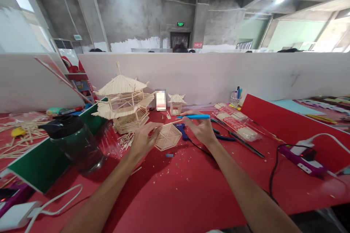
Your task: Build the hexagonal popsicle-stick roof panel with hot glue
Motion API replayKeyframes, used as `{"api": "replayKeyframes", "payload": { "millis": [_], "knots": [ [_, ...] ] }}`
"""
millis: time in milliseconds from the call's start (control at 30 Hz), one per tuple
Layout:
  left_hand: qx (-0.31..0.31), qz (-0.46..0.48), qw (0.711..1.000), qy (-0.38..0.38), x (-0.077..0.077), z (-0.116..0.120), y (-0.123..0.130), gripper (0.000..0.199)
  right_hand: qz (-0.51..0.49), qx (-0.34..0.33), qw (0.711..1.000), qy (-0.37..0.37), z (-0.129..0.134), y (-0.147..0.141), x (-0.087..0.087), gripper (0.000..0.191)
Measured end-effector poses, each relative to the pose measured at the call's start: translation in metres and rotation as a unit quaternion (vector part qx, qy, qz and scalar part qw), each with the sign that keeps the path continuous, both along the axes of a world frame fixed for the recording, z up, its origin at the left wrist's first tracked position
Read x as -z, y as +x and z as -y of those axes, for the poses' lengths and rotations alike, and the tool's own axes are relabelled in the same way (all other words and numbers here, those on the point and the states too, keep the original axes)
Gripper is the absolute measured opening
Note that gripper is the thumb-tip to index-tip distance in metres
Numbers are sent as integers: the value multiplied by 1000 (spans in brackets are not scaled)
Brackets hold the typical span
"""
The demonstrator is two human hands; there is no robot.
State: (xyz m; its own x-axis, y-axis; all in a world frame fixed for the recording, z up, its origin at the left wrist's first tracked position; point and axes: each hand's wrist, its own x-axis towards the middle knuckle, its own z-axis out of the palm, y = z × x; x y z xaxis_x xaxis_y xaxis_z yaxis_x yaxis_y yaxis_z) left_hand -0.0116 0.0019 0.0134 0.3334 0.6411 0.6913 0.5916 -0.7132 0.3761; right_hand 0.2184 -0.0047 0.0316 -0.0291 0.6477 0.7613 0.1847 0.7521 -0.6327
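- The right hand, nearly closed, gripped a blue pen above the right side of the hexagonal panel.
- The left hand, half curled, seemed to pinch a thin stick at the panel's upper left; whether it held the panel too, I could not tell.
- A steady stick and light pen pressure probably served best.
- The pen's long axis ran sideways, tip leftward; the stick ran nearly parallel, along the panel's far edge.

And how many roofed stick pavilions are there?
2: the large pavilion beyond the left hand, and the small pavilion further right, before the white partition. No other shows.
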Motion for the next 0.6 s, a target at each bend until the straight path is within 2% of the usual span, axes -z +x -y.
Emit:
{"api": "replayKeyframes", "payload": {
  "millis": [100, 233, 600],
  "knots": [
    [-1, -2, 1000, 0, -1, 1, 1, 25, 46, 34, 998, 7, -1, -1, 2, 12],
    [-3, -7, 1000, 2, -2, 1, 1, 25, 81, 47, 996, -1, -1, -4, 5, 12],
    [-11, -10, 1000, 5, -2, 2, 3, 26, 99, 58, 993, 6, -4, -5, 7, 14]
  ]
}}
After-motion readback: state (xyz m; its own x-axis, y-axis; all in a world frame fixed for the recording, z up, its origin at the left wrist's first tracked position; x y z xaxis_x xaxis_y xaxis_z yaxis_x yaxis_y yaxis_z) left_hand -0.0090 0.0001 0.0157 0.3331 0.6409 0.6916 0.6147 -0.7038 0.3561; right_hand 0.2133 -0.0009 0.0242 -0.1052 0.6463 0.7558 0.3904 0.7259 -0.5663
